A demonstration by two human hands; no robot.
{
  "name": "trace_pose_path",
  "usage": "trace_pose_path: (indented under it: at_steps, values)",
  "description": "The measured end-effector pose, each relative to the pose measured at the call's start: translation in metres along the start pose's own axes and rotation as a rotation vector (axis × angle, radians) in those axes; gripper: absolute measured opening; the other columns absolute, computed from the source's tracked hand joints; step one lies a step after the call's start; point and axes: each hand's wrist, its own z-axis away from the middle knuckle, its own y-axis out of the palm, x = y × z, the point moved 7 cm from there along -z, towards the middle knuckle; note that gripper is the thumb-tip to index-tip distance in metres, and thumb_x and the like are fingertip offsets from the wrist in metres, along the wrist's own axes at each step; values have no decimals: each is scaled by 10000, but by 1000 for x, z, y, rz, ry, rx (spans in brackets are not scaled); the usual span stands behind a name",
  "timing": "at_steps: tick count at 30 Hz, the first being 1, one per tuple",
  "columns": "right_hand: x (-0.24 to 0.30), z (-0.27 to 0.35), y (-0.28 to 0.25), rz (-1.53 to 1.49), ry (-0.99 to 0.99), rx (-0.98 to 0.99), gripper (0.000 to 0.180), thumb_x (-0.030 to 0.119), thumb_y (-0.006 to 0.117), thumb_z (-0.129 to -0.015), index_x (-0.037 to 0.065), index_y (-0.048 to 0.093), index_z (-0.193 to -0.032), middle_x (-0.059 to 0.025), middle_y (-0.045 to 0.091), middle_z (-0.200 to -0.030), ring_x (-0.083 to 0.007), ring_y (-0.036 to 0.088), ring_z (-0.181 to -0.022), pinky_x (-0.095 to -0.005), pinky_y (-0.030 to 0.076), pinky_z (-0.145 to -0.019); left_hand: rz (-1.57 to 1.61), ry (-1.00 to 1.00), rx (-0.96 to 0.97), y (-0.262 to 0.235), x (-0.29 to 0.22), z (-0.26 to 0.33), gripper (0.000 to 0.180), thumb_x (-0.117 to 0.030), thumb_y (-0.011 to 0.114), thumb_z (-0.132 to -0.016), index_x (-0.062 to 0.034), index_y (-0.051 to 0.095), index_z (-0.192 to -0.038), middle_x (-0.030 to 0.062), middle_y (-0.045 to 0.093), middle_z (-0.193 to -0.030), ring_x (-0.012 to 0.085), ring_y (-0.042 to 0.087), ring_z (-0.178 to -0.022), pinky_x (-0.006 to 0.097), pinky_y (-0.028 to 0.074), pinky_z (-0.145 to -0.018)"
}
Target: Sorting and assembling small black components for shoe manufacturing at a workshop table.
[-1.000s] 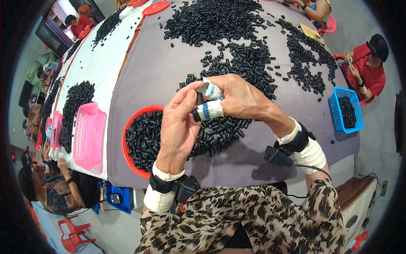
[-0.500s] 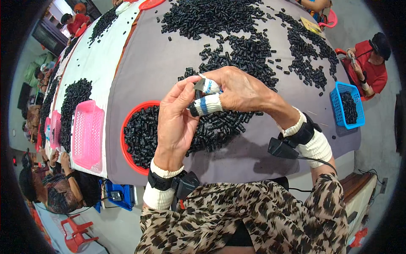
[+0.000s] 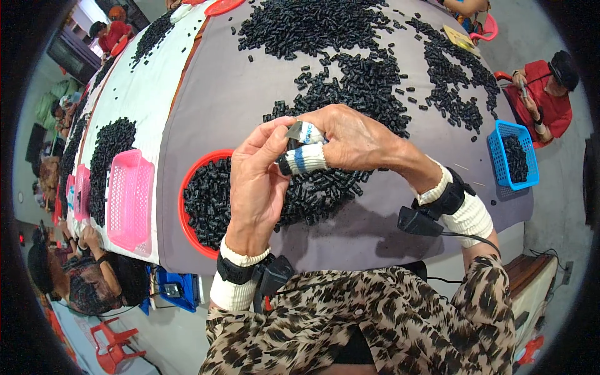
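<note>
In front of my chest both hands meet, fingertips together over a small black cylindrical part (image 3: 292, 143), mostly hidden. My left hand (image 3: 256, 169) pinches it between thumb and forefinger. My right hand (image 3: 350, 134) curls in from the other side, its fingers closed around the same spot. One of its fingers wears a cream knit sleeve (image 3: 306, 159) with a blue band and dark tip; a white wrap with blue print (image 3: 308, 132) covers another digit. A dark grey edge shows at the pinch; whether it is a tool, I cannot tell. Below lies a large heap of black parts (image 3: 325, 190).
A round red tray (image 3: 185, 206) full of black parts sits left of my hands. Pink baskets (image 3: 130, 206) stand farther left, a blue basket (image 3: 525, 182) at right. More black heaps (image 3: 312, 28) cover the grey tablecloth (image 3: 209, 94). Other people work around the tables.
My hands have shifted slightly left, still pinched together. The right hand's wrapped digit has turned a little over the part. The heaps and tray have not moved.
</note>
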Motion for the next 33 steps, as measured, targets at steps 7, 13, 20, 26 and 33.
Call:
trace_pose_path:
  at_steps: [7, 13, 20, 26, 33]
  values:
    - [-3, 1, 0, 184, -18, -15, 255, 238, 626, -752, -6, 575, -806, -50, 576, -665, -147, 509, -604, -312, 416, -582, -1, -1, 23, 1, 1, -1, 200, -111, 573, -857, 30, 574, -998, 74, 614, -903, 122, 600, -799, 247, 503, -703]
    - [12, 7, -9, -121, -6, -89, 302, 282, 637, -714, -12, 595, -768, -95, 572, -614, -162, 520, -570, -325, 420, -566, 49, -2, 67, 8, 0, -1, 210, -129, 572, -862, 20, 569, -1010, 68, 609, -898, 123, 600, -794, 248, 504, -707]
    - [8, 8, -11, -56, 32, -74, 339, 325, 689, -664, 10, 610, -760, -67, 582, -635, -144, 520, -588, -291, 422, -572, 144, -52, 153, 11, 7, 2, 245, -172, 507, -898, 22, 519, -1048, 91, 591, -963, 165, 590, -880, 291, 490, -794]
    - [6, 7, -7, -38, 64, -27, 336, 294, 729, -690, 4, 600, -800, -26, 566, -678, -104, 508, -642, -273, 411, -586, 147, -57, 153, 9, 7, 3, 225, -156, 502, -898, 19, 523, -1039, 89, 596, -957, 164, 594, -874, 291, 494, -788]
    - [5, 7, -8, -18, 57, -14, 317, 281, 703, -713, -2, 600, -812, -42, 586, -694, -121, 518, -639, -292, 417, -589, 98, -32, 115, 10, 4, 2, 207, -124, 524, -879, 20, 539, -1028, 82, 599, -949, 153, 599, -872, 281, 508, -766]
